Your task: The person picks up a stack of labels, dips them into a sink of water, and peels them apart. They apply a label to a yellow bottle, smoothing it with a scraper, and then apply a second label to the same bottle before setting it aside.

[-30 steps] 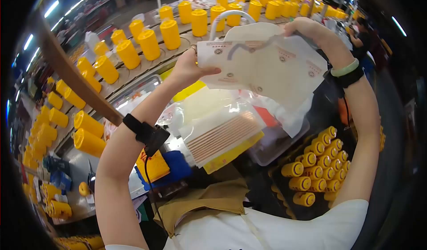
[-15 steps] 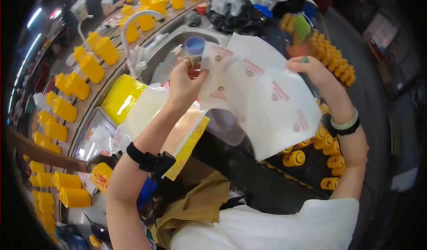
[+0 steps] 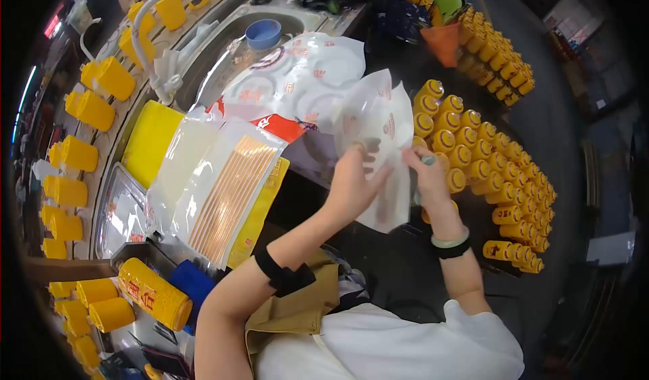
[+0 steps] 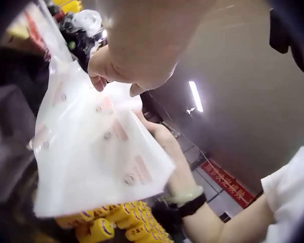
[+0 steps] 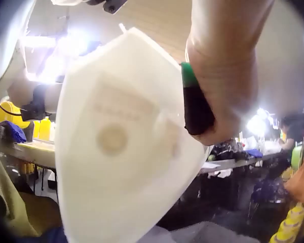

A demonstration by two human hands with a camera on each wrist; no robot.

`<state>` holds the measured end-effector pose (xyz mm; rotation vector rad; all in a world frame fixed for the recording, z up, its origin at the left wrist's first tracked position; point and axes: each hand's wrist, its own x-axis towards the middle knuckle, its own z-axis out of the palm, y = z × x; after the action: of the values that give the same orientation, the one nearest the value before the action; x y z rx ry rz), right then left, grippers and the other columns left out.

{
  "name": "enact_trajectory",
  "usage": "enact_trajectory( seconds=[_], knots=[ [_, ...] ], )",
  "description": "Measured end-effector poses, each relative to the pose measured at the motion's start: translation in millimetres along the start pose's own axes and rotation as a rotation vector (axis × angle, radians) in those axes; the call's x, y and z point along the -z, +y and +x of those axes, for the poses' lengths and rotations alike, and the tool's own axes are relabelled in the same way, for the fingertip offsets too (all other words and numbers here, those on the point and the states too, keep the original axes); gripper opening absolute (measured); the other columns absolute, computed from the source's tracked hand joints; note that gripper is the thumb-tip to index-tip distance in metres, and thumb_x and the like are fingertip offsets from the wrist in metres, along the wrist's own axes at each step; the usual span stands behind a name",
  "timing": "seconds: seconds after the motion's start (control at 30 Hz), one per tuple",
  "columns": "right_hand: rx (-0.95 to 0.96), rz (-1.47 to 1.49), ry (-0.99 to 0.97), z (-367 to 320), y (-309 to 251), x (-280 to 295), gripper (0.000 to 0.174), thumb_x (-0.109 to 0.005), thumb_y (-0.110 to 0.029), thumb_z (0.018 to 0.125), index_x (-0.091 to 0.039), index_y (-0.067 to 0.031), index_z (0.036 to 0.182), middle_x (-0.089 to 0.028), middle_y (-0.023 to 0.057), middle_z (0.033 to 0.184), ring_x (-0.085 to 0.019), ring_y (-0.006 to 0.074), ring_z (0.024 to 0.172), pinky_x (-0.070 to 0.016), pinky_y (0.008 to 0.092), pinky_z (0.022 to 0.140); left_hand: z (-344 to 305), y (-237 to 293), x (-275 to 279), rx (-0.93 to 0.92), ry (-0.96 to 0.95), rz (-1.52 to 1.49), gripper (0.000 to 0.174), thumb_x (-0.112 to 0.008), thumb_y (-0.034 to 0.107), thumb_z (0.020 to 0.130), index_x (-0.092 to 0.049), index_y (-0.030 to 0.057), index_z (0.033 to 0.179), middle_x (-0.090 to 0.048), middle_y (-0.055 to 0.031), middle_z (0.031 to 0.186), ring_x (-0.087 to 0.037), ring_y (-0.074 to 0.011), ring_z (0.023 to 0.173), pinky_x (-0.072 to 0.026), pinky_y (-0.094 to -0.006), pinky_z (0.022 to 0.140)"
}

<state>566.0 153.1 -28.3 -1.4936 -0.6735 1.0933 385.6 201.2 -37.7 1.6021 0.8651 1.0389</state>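
A white translucent sheet [image 3: 389, 127] with small reddish printed marks hangs between my two hands in the head view. My right hand [image 3: 431, 184] pinches its right edge; a small green thing [image 3: 427, 160] shows at the fingers. My left hand [image 3: 355, 184] is at the sheet's left side, fingers parted and overlapping it. In the left wrist view, the left fingers [image 4: 99, 80] bend down loosely over the sheet's upper edge, thumb apart. The right wrist view shows the sheet [image 5: 126, 152] broad and upright beside the right hand [image 5: 225, 86], with a green and dark thing [image 5: 196, 98] at its fingers.
Left of my hands lies a clear bag of brown-striped sheets [image 3: 233, 184] over yellow packaging [image 3: 253, 221]. Beyond are a printed white bag [image 3: 304, 69], a sink with a blue bowl [image 3: 263, 34], and a faucet [image 3: 142, 39]. Yellow canisters [image 3: 473, 137] stand in rows at the right.
The view has turned right and down. The sheet, spread wide between raised hands before, is now narrower and lower. My hands have come close together, and the left has let its corner go.
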Motion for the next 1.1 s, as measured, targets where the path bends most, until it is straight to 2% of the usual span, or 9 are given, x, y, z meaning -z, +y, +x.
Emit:
enact_trajectory(
  seconds=[0.03, 0.07, 0.1, 0.17, 0.3, 0.57, 0.77, 1.0, 1.1],
  knots=[
    [-0.007, -0.009, -0.001, 7, 16, -5, 0.016, -0.068, -0.012, 0.094, -0.071, 0.0008, 0.102, -0.066, -0.0012, 0.090, -0.057, 0.0077, 0.080, -0.0451, 0.0235, 0.074, -6, -4, -3, 0.083, -0.031, -0.043, 0.053, -0.081, 0.015, 0.083, -0.056, -0.0054, 0.125, -0.065, -0.0188, 0.112, -0.068, -0.0262, 0.103, -0.0590, -0.0362, 0.082],
    [0.016, -0.019, 0.036, 10, 40, -17, 0.016, -0.070, -0.014, 0.094, -0.071, 0.0010, 0.100, -0.066, -0.0008, 0.090, -0.057, 0.0084, 0.082, -0.0444, 0.0241, 0.076, -12, -17, -5, 0.144, -0.023, -0.037, 0.053, -0.082, 0.016, 0.083, -0.057, -0.0055, 0.124, -0.065, -0.0188, 0.111, -0.068, -0.0264, 0.103, -0.0595, -0.0363, 0.083],
    [-0.070, 0.025, 0.056, 6, 39, -26, 0.016, -0.070, -0.015, 0.094, -0.071, 0.0004, 0.098, -0.067, -0.0004, 0.090, -0.058, 0.0093, 0.085, -0.0439, 0.0248, 0.078, -14, -21, -5, 0.195, -0.026, -0.034, 0.052, -0.082, 0.017, 0.083, -0.057, -0.0055, 0.123, -0.065, -0.0189, 0.111, -0.068, -0.0266, 0.104, -0.0599, -0.0365, 0.084],
    [-0.083, 0.101, 0.012, 6, 57, -24, 0.017, -0.071, -0.017, 0.094, -0.072, -0.0008, 0.098, -0.067, 0.0003, 0.092, -0.058, 0.0099, 0.088, -0.0435, 0.0256, 0.081, -20, -28, -6, 0.297, -0.040, -0.012, 0.051, -0.083, 0.016, 0.081, -0.058, -0.0062, 0.120, -0.065, -0.0191, 0.110, -0.069, -0.0268, 0.102, -0.0601, -0.0372, 0.084],
    [-0.201, 0.095, 0.058, -4, 65, -25, 0.018, -0.072, -0.018, 0.094, -0.072, -0.0006, 0.099, -0.067, 0.0009, 0.095, -0.058, 0.0099, 0.090, -0.0434, 0.0260, 0.084, -29, -38, -7, 0.237, -0.061, 0.121, 0.047, -0.084, 0.011, 0.078, -0.060, -0.0075, 0.114, -0.067, -0.0175, 0.105, -0.072, -0.0273, 0.097, -0.0607, -0.0373, 0.081],
    [-0.166, 0.085, -0.109, -23, 80, -9, 0.021, -0.072, -0.017, 0.094, -0.071, 0.0021, 0.103, -0.066, 0.0006, 0.096, -0.058, 0.0092, 0.091, -0.0447, 0.0259, 0.083, -43, -35, -2, 0.322, -0.085, 0.042, 0.029, -0.082, 0.005, 0.079, -0.062, -0.0094, 0.096, -0.071, -0.0173, 0.098, -0.074, -0.0245, 0.094, -0.0622, -0.0348, 0.078],
    [-0.219, 0.168, -0.094, -34, 73, -14, 0.013, -0.074, -0.013, 0.092, -0.070, -0.0011, 0.097, -0.064, -0.0010, 0.090, -0.057, 0.0084, 0.086, -0.0446, 0.0245, 0.079, -45, -6, 1, 0.350, -0.095, 0.082, 0.022, -0.076, 0.003, 0.079, -0.063, -0.0105, 0.091, -0.071, -0.0195, 0.086, -0.075, -0.0272, 0.090, -0.0631, -0.0346, 0.076],
    [-0.170, 0.160, -0.079, -49, 66, -18, 0.010, -0.075, -0.009, 0.091, -0.069, -0.0003, 0.092, -0.066, 0.0019, 0.086, -0.060, 0.0106, 0.081, -0.0476, 0.0265, 0.076, -50, 2, -1, 0.310, -0.125, 0.152, 0.015, -0.070, 0.000, 0.081, -0.063, -0.0111, 0.087, -0.072, -0.0218, 0.088, -0.075, -0.0295, 0.091, -0.0625, -0.0345, 0.078],
    [-0.125, 0.127, -0.079, -54, 59, -19, 0.011, -0.074, -0.008, 0.091, -0.069, 0.0012, 0.091, -0.068, 0.0035, 0.084, -0.062, 0.0117, 0.079, -0.0493, 0.0274, 0.075, -51, 5, 0, 0.360, -0.188, 0.171, 0.014, -0.068, 0.000, 0.084, -0.064, -0.0115, 0.091, -0.073, -0.0210, 0.090, -0.075, -0.0259, 0.092, -0.0621, -0.0340, 0.079]
  ],
)
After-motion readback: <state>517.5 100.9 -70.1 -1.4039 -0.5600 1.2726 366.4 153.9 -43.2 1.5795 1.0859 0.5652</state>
